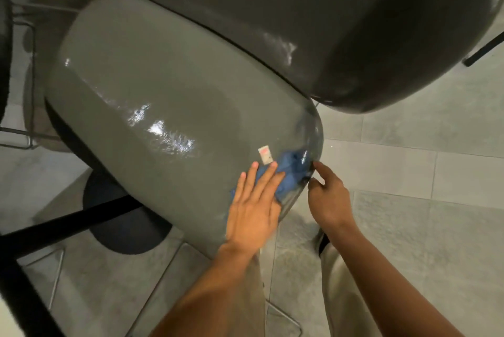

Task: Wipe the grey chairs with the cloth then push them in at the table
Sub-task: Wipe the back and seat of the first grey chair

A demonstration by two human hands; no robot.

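Observation:
A grey glossy chair back fills the middle of the head view, seen from above. A blue cloth lies on its lower right end beside a small white sticker. My left hand presses flat on the cloth with straight fingers. My right hand is at the chair's right edge, its fingers loosely curled and touching the rim beside the cloth. A second, darker grey chair stands above and to the right, close against the first.
A black table leg or frame crosses the lower left, with a dark round base under the chair. Thin metal chair legs show at the left. Grey floor tiles spread to the right. My beige trousers are below.

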